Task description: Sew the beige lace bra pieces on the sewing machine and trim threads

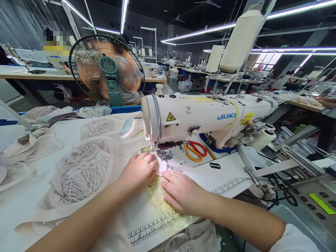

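A white JUKI sewing machine (207,117) stands on the table, its needle and presser foot (164,152) at the left end. My left hand (139,171) is curled, pressing a small pale fabric piece (160,167) just in front of the presser foot. My right hand (181,190) lies flat with fingers together on the same fabric, right of the left hand. Under both hands a worn yellowish patch of table carries a printed ruler (154,229).
Pale lace bra cups (84,171) lie piled at the left. Orange and red scissors (194,150) rest under the machine arm. A fan (106,70) stands behind; thread cones (240,40) above. A control panel (319,203) sits right. Another person's hand (325,101) is far right.
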Demonstrator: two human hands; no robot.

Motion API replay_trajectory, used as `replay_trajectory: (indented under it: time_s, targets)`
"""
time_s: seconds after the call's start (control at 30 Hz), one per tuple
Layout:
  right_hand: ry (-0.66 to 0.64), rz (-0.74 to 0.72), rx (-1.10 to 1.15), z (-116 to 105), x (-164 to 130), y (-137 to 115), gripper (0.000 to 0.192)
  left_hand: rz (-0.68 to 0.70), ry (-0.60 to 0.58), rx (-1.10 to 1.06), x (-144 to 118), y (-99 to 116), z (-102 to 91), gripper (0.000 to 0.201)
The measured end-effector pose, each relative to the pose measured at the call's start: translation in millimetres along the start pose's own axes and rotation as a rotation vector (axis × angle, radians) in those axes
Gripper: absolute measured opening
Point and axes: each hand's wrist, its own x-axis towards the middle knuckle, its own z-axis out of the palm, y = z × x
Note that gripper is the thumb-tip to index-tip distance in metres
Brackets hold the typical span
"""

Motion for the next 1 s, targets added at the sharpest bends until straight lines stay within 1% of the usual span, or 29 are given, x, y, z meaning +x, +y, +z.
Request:
replay_trajectory:
  time_s: [0.1, 0.17, 0.23, 0.33, 0.43, 0.63, 0.8, 1.0]
  targets:
    - [-0.008, -0.019, -0.003, 0.4, 8.1, 0.6, 0.025, 0.1, 0.117, 0.089, -13.0, 9.6, 6.3, 0.023]
    - [0.007, -0.028, 0.002, 2.0, 9.9, 0.7, 0.025, 0.134, 0.147, 0.079, -22.3, 15.5, 12.6, 0.028]
    - [0.048, -0.033, 0.009, 4.3, 8.6, 1.2, 0.026, 0.126, 0.156, 0.038, -29.1, 18.0, 17.6, 0.032]
    - [0.093, -0.055, 0.034, 6.8, 3.5, 3.3, 0.026, 0.131, 0.138, -0.013, -32.8, 16.0, 18.2, 0.031]
    - [0.109, -0.084, 0.069, 7.1, -0.6, 6.3, 0.025, 0.144, 0.12, -0.037, -31.8, 11.9, 13.1, 0.028]
    - [0.15, -0.107, 0.1, 5.2, -0.8, 9.6, 0.023, 0.165, 0.119, -0.034, -26.8, 4.1, 9.7, 0.027]
    - [0.159, -0.107, 0.125, 5.5, -0.6, 10.5, 0.02, 0.167, 0.098, -0.031, -20.1, -5.6, 10.3, 0.026]
    - [0.155, -0.093, 0.165, 6.3, 0.1, 10.2, 0.017, 0.142, 0.041, -0.017, -12.3, -17.5, 9.2, 0.031]
